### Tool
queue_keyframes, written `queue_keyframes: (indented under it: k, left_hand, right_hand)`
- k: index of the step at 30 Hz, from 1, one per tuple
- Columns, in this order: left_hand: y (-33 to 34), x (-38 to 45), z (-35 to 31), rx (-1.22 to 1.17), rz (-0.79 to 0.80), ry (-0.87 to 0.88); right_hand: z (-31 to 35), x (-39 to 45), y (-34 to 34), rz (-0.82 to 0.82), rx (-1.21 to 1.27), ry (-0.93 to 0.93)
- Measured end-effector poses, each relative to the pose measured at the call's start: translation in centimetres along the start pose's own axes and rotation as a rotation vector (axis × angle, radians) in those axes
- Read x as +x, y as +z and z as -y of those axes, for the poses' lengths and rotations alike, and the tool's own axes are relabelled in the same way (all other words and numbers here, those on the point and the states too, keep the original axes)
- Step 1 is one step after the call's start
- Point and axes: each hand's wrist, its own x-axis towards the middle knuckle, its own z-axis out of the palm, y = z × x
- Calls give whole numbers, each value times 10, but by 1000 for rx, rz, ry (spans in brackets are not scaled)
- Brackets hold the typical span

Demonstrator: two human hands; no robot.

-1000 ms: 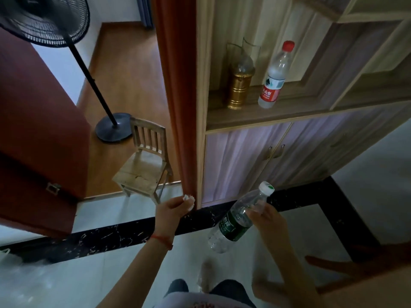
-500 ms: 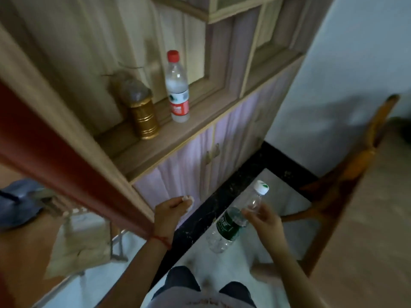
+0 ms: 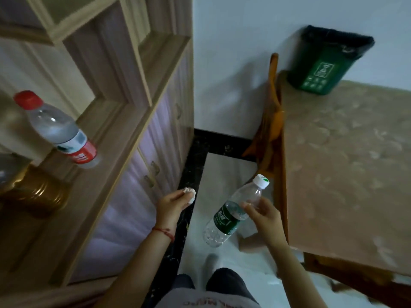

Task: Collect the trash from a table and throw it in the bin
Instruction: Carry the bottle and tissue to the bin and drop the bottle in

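Note:
My left hand (image 3: 170,205) is closed around a small crumpled white tissue (image 3: 189,193) that pokes out past the fingers. My right hand (image 3: 264,215) grips a clear plastic bottle (image 3: 231,215) with a green label and white cap, tilted with the cap up and to the right. A green bin (image 3: 320,65) lined with a black bag stands at the far corner of the table (image 3: 347,170), against the white wall. Both hands hover over the pale floor, well short of the bin.
A wooden cabinet (image 3: 138,138) runs along the left; its shelf carries a red-capped water bottle (image 3: 57,132) and a gold-coloured jar (image 3: 35,192). An orange wooden chair (image 3: 270,130) is pushed against the table's left edge. A narrow strip of floor lies between cabinet and table.
The view has swung right: the doorway, fan and small chair are gone, and the table with the green bin has come into sight. Both hands keep their hold on tissue and bottle.

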Motion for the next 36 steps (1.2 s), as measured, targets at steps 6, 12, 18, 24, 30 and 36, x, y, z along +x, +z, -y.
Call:
queue_keyframes:
  k: [6, 12, 18, 24, 30, 36]
  left_hand:
    - [38, 55, -6, 35, 67, -27]
    - [93, 118, -28, 13, 70, -28]
    - [155, 170, -59, -5, 68, -28]
    - [194, 228, -82, 9, 72, -33]
    - [233, 307, -111, 40, 130, -25]
    - [273, 389, -160, 43, 184, -28]
  right_hand:
    - [7, 50, -10, -111, 7, -3]
    - [21, 132, -26, -117, 8, 0]
    - [47, 210, -43, -73, 5, -4]
    - [68, 278, -47, -70, 51, 18]
    - [92, 353, -39, -107, 55, -7]
    - [129, 440, -27, -148, 92, -44]
